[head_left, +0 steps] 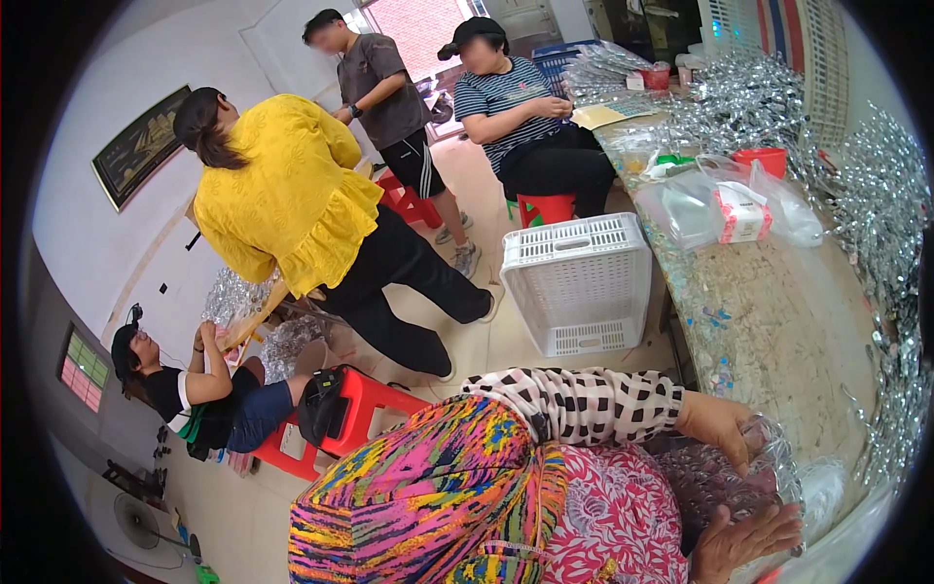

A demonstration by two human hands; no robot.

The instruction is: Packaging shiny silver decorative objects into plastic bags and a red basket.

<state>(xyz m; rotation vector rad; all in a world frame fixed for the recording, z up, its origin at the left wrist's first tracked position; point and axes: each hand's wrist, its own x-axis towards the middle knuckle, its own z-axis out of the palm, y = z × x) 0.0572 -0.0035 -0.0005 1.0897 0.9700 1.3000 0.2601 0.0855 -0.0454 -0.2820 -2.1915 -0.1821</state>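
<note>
My left hand [715, 425], in a black-and-white checked sleeve, curls over the upper edge of a clear, shiny, crinkled plastic bag [775, 450]. Its thumb points down onto the plastic, and the other fingers are partly hidden. Lower down, my right hand [744, 542] lies against the bag's near side with fingers stretched out. The bag sits at the table's edge, over my red-and-white patterned apron [618, 516]. What is inside the bag is hard to make out.
The worktable [778, 321] carries silver tinsel strands [876, 224], a plastic-wrapped packet [741, 212] and a red tub [761, 161]. A white crate [581, 287] stands on the floor beside it. Several people are nearby, one in yellow [282, 185], one seated in stripes [511, 107]. Red stools [370, 409] stand left.
</note>
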